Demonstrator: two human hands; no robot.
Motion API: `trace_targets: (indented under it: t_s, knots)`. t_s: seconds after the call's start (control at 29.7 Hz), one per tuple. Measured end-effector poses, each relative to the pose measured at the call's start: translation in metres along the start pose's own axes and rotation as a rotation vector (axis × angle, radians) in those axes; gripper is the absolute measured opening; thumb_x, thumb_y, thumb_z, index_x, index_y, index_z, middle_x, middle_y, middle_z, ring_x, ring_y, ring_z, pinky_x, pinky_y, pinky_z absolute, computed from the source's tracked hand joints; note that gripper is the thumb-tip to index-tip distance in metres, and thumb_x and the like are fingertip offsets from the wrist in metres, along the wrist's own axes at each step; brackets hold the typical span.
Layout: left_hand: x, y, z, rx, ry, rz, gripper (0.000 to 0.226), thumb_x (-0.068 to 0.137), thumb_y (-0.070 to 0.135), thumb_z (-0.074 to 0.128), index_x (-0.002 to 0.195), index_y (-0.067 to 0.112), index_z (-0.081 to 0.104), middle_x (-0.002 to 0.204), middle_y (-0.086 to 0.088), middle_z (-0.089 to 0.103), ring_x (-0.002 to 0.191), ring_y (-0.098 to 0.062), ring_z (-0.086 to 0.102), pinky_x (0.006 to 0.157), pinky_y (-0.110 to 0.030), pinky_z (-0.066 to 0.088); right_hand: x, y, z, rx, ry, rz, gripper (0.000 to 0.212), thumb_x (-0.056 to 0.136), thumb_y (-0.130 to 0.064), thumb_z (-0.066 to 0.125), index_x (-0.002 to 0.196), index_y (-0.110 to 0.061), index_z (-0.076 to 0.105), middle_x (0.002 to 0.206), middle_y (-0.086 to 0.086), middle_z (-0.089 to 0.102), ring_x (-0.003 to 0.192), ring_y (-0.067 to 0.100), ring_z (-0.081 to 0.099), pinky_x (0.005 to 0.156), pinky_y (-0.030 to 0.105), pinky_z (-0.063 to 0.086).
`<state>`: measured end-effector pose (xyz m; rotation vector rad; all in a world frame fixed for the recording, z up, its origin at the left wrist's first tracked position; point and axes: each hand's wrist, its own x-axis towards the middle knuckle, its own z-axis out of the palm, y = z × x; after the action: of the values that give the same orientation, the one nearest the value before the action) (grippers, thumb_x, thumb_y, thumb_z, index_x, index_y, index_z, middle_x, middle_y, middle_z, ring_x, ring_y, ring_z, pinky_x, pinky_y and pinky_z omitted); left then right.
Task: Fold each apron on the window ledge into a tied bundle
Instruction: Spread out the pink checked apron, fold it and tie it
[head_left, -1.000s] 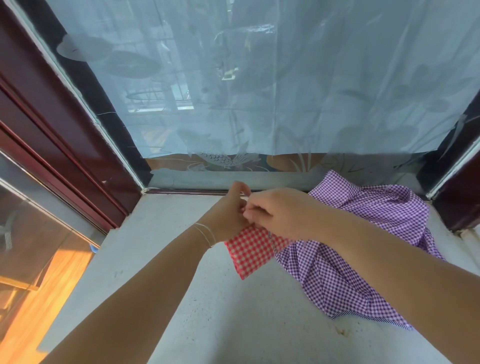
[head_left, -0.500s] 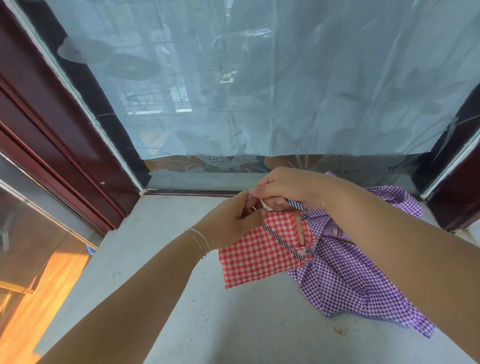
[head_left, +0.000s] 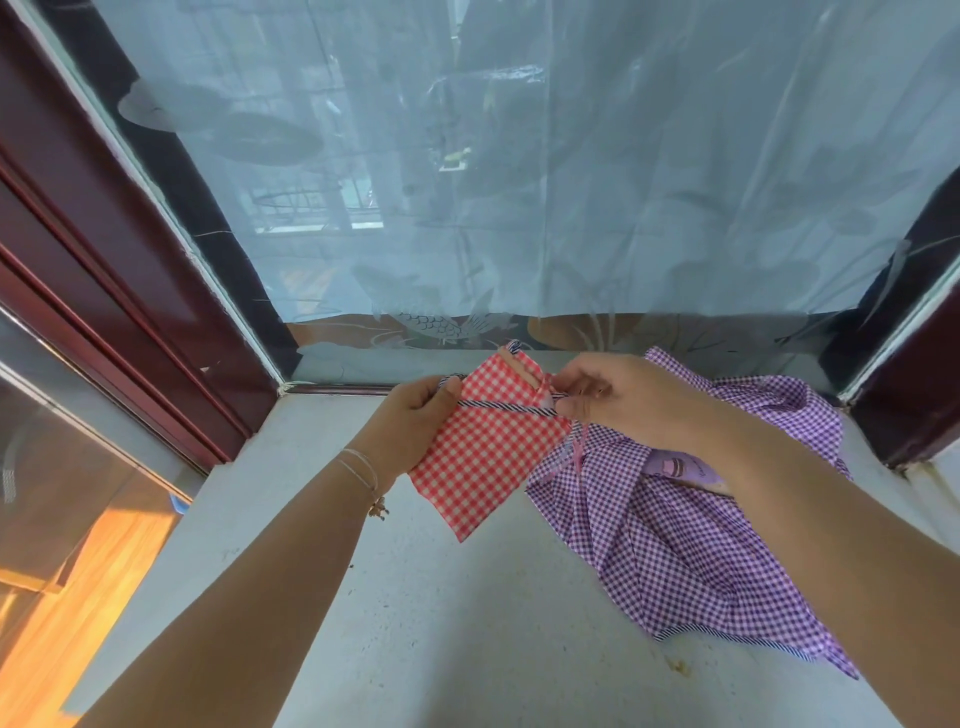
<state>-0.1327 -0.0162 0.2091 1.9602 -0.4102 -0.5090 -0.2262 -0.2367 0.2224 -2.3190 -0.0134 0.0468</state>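
Note:
A folded red-and-white checked apron (head_left: 480, 457) is held up above the grey window ledge (head_left: 467, 623), tilted like a diamond. My left hand (head_left: 415, 421) grips its left edge and one end of a dark striped strap (head_left: 506, 408) that runs across its front. My right hand (head_left: 623, 400) pinches the strap's other end at the bundle's right corner. A purple-and-white checked apron (head_left: 675, 551) lies crumpled and unfolded on the ledge below my right forearm, partly hidden by it.
A frosted window pane (head_left: 519, 182) with a fish pattern stands close behind the hands. Dark red frames (head_left: 104, 270) close in the ledge on the left and right. Wooden floor (head_left: 78, 597) shows below the ledge's left edge.
The red apron has been lifted and turned from behind my hands into full view. My hands have moved apart, and the striped strap is now pulled taut across the bundle.

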Motion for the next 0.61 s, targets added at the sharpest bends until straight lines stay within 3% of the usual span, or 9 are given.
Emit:
trace_targets:
  t_s: [0.1, 0.24, 0.37, 0.5, 0.61]
  knots:
    - [0.002, 0.000, 0.002, 0.011, -0.014, -0.031, 0.026, 0.101, 0.034, 0.040, 0.094, 0.024, 0.063, 0.097, -0.005, 0.070, 0.084, -0.020, 0.066, 0.068, -0.022, 0.049, 0.001, 0.004, 0.002, -0.108, 0.042, 0.008, 0.023, 0.089, -0.029, 0.064, 0.110, -0.021, 0.065, 0.088, -0.024, 0.059, 0.079, -0.011, 0.056, 0.069, 0.003, 0.044]
    - [0.005, -0.001, 0.009, -0.007, 0.022, -0.102, 0.025, 0.099, 0.034, 0.044, 0.093, 0.021, 0.064, 0.088, 0.000, 0.069, 0.078, -0.017, 0.064, 0.064, -0.022, 0.046, 0.004, 0.002, 0.003, -0.362, 0.106, 0.017, 0.021, 0.093, -0.034, 0.058, 0.099, -0.016, 0.066, 0.082, -0.014, 0.059, 0.075, 0.004, 0.057, 0.065, 0.016, 0.041]
    - [0.012, -0.007, 0.019, 0.057, 0.172, -0.119, 0.028, 0.098, 0.036, 0.048, 0.088, 0.015, 0.064, 0.077, 0.002, 0.065, 0.070, -0.015, 0.059, 0.061, -0.023, 0.045, 0.006, -0.009, 0.016, -0.430, 0.211, -0.044, 0.020, 0.100, -0.034, 0.044, 0.091, -0.018, 0.052, 0.071, -0.011, 0.052, 0.058, 0.002, 0.047, 0.052, 0.014, 0.031]
    - [0.022, -0.006, 0.029, -0.037, 0.405, -0.081, 0.031, 0.097, 0.036, 0.050, 0.083, 0.012, 0.063, 0.071, 0.003, 0.061, 0.064, -0.012, 0.055, 0.057, -0.023, 0.043, 0.003, -0.021, 0.056, 0.063, 0.243, 0.013, 0.022, 0.102, -0.026, 0.040, 0.086, -0.014, 0.049, 0.063, -0.007, 0.044, 0.048, 0.002, 0.037, 0.045, 0.014, 0.033]
    - [0.024, -0.003, 0.032, -0.296, 0.509, -0.107, 0.031, 0.095, 0.039, 0.055, 0.077, 0.015, 0.065, 0.074, 0.002, 0.064, 0.069, -0.014, 0.058, 0.064, -0.030, 0.051, -0.004, -0.019, 0.073, 0.750, 0.183, 0.200, 0.030, 0.102, -0.024, 0.042, 0.077, -0.011, 0.051, 0.051, -0.008, 0.037, 0.039, 0.003, 0.028, 0.038, 0.018, 0.024]
